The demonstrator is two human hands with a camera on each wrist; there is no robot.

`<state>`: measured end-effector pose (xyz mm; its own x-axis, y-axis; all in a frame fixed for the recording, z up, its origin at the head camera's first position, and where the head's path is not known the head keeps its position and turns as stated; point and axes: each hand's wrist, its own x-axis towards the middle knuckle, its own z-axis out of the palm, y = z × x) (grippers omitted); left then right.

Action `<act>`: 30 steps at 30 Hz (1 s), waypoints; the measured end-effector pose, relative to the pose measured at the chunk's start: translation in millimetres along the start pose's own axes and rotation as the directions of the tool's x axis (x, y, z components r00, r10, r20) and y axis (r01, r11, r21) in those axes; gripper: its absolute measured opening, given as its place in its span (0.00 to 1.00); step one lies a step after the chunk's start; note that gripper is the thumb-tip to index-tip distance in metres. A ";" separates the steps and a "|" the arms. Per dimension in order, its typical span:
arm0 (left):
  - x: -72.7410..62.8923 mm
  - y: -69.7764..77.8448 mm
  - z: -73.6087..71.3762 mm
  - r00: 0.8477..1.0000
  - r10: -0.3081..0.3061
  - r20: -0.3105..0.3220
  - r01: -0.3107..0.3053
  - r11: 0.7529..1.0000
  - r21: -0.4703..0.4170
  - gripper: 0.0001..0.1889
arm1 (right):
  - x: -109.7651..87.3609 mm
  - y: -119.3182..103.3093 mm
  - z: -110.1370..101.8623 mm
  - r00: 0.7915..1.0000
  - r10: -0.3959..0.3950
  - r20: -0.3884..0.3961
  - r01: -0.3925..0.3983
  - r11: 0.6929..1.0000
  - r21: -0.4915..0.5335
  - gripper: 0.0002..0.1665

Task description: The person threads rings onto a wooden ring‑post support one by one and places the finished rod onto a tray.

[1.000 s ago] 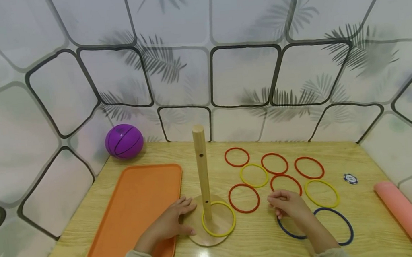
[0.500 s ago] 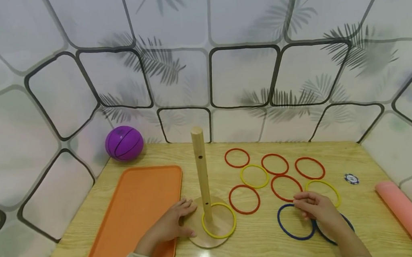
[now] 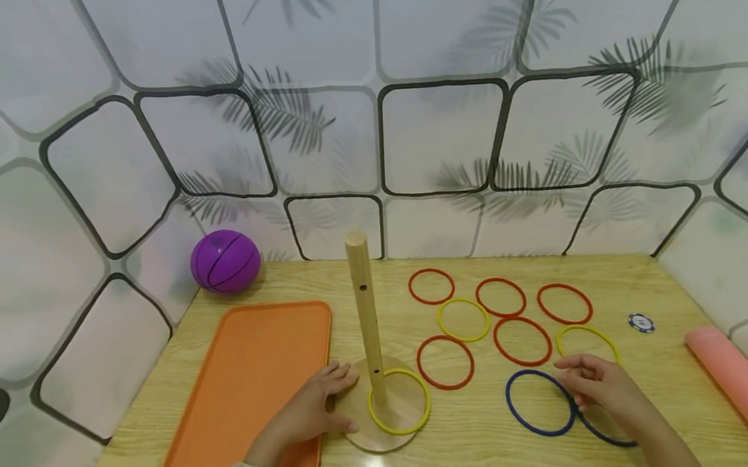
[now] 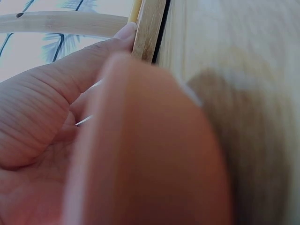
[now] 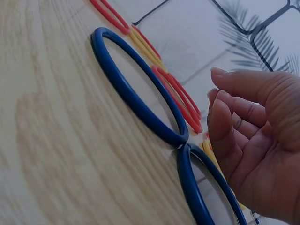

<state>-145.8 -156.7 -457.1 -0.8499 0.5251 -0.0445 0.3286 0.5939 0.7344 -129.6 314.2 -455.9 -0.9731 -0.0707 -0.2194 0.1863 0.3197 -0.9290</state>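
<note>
My left hand (image 3: 305,411) rests at the left edge of a round wooden base (image 3: 367,439), thumb and fingers spread. In the left wrist view the thumb (image 4: 123,35) touches the base's rim. An upright wooden post (image 3: 368,314) rises from this base, and a yellow ring (image 3: 429,398) lies around its foot. My right hand (image 3: 607,391) hovers over the right blue ring (image 3: 604,438), fingers loosely bent and nothing between them. Beside that ring lies another blue ring (image 3: 509,399), their edges meeting.
Several red rings, one nearest the post (image 3: 448,388), and two yellow rings spread behind the blue ones. Left stands an orange tray (image 3: 247,375), with a purple ball (image 3: 225,262) behind it. A poker chip (image 3: 641,323) and a pink cylinder with a black end (image 3: 742,388) lie right.
My right hand has moved right, off the left blue ring and over to the right one. The left hand stays at the base.
</note>
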 end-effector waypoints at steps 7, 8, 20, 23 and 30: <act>-1.0 1.2 -0.3 1.000 0.012 -0.007 -0.012 1.000 -0.003 0.41 | 1.0 5.6 -0.8 0.998 0.021 0.067 -0.016 0.997 -0.074 0.27; -1.3 1.2 -0.1 1.000 0.012 -0.009 -0.012 1.000 0.000 0.41 | 1.7 6.1 -0.6 0.997 0.022 0.070 -0.016 0.996 -0.089 0.27; -2.4 3.5 -0.6 1.000 0.015 -0.013 -0.015 1.000 -0.009 0.41 | 10.6 8.1 9.5 0.996 0.068 -0.053 -0.080 0.957 -0.281 0.21; -2.2 3.2 -0.2 1.000 0.014 -0.012 -0.014 1.000 -0.009 0.41 | 10.8 8.3 12.0 0.993 0.067 -0.097 -0.095 0.945 -0.313 0.18; -1.3 0.5 1.0 1.000 0.020 -0.016 -0.019 1.000 0.008 0.41 | 10.7 2.7 16.6 0.986 0.031 -0.163 -0.096 0.907 -0.410 0.13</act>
<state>-144.0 -156.4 -457.4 -0.8497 0.5269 -0.0193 0.3484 0.5886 0.7295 -137.2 298.7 -465.7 -0.9760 0.0939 -0.1964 0.2066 0.6842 -0.6995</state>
